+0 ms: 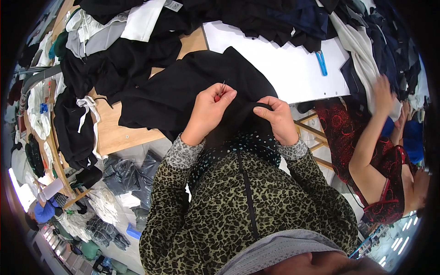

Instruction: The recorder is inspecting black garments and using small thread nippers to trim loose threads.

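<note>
A black garment (197, 78) lies spread over the table's front edge and hangs toward my lap. My left hand (211, 107) is closed around a small red-handled tool (221, 94) whose thin, pointed metal end sticks up past the fingertips. Most of its handle is hidden in the fingers. To the right, my right hand (277, 118) pinches an edge of the black garment between thumb and forefinger. Both hands are above the cloth, a short distance apart.
Dark clothes (270, 20) are heaped along the far side. A slim blue hand tool (321, 63) rests on the white board (284, 68). White and grey garments (96, 32) lie far left, plastic-wrapped bundles (126, 176) on the floor. A co-worker (366, 151) reaches into clothes at right.
</note>
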The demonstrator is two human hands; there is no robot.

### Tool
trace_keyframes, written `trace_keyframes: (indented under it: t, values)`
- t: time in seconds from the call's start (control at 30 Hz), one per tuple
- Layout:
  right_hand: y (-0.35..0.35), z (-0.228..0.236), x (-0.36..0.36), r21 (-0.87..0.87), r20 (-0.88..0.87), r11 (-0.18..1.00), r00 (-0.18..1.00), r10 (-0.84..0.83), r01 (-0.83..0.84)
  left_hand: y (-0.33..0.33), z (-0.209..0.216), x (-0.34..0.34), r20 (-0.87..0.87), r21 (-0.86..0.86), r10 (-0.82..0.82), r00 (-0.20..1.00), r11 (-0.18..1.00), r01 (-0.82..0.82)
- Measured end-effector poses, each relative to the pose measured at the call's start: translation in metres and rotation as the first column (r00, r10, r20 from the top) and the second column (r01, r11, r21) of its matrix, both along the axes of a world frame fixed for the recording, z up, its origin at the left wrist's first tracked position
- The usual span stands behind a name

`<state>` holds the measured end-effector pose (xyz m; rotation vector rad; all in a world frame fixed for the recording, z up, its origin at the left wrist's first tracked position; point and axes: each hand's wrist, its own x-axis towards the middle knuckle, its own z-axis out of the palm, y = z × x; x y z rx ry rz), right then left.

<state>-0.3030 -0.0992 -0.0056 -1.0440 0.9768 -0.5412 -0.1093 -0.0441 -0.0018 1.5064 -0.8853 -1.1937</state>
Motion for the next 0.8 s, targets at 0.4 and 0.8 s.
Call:
trace_keyframes:
  t: [0.4, 0.8]
  values:
    - [-0.002, -0.002, -0.004, -0.055, -0.027, 0.997, 0.998, 0.048, -0.050, 0.002, 0.016, 0.008, 0.082, 0.018, -0.406, 0.910, 0.914, 0.406]
    - [-0.006, -0.002, -0.008, -0.264, -0.141, 0.944, 0.976, 0.163, -0.196, -0.003, 0.028, 0.011, 0.082, 0.167, -0.564, 0.822, 0.821, 0.546]
